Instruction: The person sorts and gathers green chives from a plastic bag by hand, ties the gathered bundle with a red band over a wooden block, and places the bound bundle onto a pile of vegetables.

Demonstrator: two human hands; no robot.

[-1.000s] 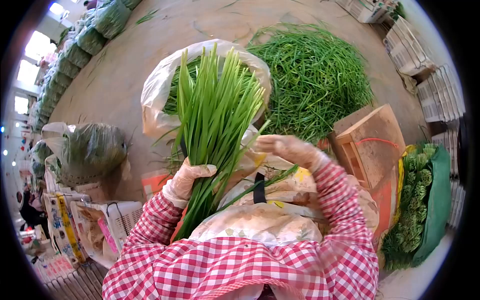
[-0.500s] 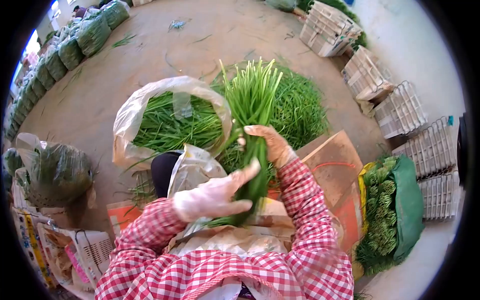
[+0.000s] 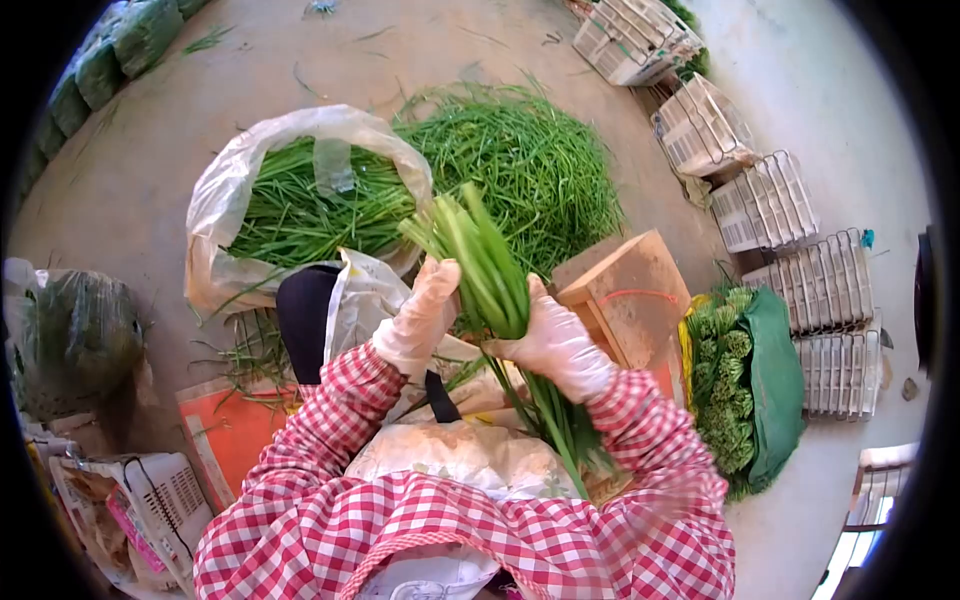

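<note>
In front of my lap a bunch of garlic chives (image 3: 482,262) is held with its pale cut ends pointing up and left. My right hand (image 3: 556,338), in a thin whitish glove, is wrapped around the middle of the bunch. My left hand (image 3: 421,308), gloved too, grips the bunch's left side near the cut ends; its fingers are partly hidden behind the stalks. Long green leaves (image 3: 560,425) hang below my right hand toward my lap. Beyond my hands lie a loose chive pile (image 3: 530,165) and an open plastic bag (image 3: 215,205) full of chives.
At my right stand a wooden box-like stand (image 3: 640,300) and tied bundles (image 3: 728,385) beside a green cloth (image 3: 775,390). White crates (image 3: 765,205) line the right wall. A filled plastic bag (image 3: 78,335) and a white basket (image 3: 165,500) are at my left.
The bunch has tipped from upright to leaning left and come lower. My left hand has moved up from the leaves to near the cut ends; my right hand has shifted lower. The view has shifted.
</note>
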